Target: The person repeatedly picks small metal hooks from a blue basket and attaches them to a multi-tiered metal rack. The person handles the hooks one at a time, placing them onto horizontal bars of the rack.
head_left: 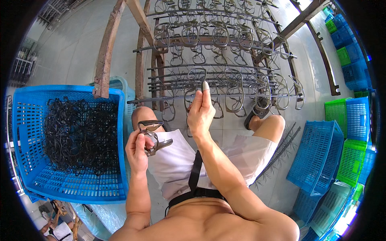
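A: Containers first, quick.
B: Blue crate (68,184) at my left, holding a tangled heap of dark frames (80,136). More blue and green crates (341,148) stacked on the right; I can't see inside them.
A: The piece in hand?
B: Dark eyeglass frame (152,135), over my lap, long axis tilted, lower end pointing right.
A: Hands?
B: Left hand (136,150) curled around the frame, fingers closed on it. Right hand (201,112) raised farther out, index finger extended (white cot on the tip), touching a rod of the metal rack (225,68), where frames hang in rows.
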